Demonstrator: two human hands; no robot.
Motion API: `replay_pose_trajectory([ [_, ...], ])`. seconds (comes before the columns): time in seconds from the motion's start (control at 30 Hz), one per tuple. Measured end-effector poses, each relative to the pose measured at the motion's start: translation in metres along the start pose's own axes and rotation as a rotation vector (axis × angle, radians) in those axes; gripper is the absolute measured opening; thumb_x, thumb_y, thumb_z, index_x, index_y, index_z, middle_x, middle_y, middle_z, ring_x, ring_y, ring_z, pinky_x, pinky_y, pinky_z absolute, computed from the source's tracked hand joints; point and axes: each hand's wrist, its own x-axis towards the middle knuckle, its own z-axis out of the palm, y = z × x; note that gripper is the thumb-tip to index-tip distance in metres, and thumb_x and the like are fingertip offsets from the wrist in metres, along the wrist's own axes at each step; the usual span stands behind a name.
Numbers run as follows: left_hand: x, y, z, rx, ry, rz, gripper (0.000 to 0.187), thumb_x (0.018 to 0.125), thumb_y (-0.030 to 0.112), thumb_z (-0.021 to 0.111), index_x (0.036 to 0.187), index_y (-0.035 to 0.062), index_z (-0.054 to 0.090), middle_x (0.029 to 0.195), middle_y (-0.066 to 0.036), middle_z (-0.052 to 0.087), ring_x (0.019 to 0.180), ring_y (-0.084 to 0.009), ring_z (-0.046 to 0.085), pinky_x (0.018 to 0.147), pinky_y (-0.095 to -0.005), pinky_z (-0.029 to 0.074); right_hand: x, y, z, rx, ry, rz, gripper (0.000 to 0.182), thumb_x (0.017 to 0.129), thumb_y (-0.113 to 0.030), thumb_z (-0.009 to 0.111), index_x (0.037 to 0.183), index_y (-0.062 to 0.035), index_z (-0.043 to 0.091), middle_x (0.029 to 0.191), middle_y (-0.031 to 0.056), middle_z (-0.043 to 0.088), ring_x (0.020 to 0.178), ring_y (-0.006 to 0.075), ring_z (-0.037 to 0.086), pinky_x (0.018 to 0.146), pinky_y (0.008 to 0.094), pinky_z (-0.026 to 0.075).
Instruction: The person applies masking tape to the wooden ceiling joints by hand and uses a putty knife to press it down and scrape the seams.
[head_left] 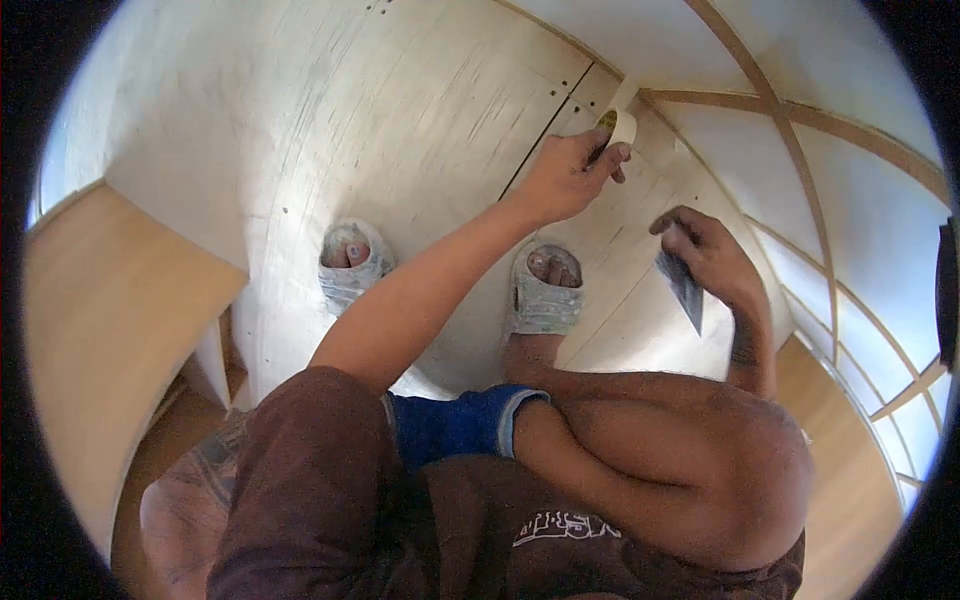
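My left hand [572, 172] grips a roll of pale masking tape [620, 125] against a plywood floor panel [400, 110], right at a dark seam [548, 130] between boards. A strip of tape runs from the roll up along the seam. My right hand [708, 252] holds a flat grey putty knife [684, 290], blade pointing down, a little to the right of the left hand and above the same panel. Both my feet, in dusty sandals [545, 295], rest on the panel below the hands.
I squat on the plywood, knees [700, 450] in the foreground. Curved wooden strips [800, 115] cross white panels at the right. A wooden step [120, 300] and a lower recess lie at the left.
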Motion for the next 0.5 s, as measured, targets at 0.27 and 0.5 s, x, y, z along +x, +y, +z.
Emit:
replay_pose_trajectory([
  [0.27,0.000,-0.019,0.016,-0.190,0.146,0.050,0.041,0.106,0.038,0.059,0.104,-0.0011,0.073,0.088,-0.010,0.076,0.076,-0.0180,0.066,0.074,-0.0370,0.052,-0.053,-0.100,-0.072,0.214,0.317,-0.302,0.027,0.087,0.000,0.079,0.112,0.0034,0.068,0.101,0.0073,0.070,0.096,0.0146,0.065,0.090,0.0291,0.052],
  [0.5,0.002,-0.029,0.028,-0.086,0.156,0.059,0.037,0.098,0.029,0.071,0.115,-0.0037,0.070,0.104,-0.019,0.075,0.095,-0.0268,0.071,0.087,-0.0403,0.053,0.043,-0.078,-0.026,-0.507,0.790,-0.536,0.018,0.094,-0.011,0.075,0.110,-0.0018,0.074,0.099,0.0181,0.075,0.087,0.0269,0.074,0.076,0.0365,0.058],
])
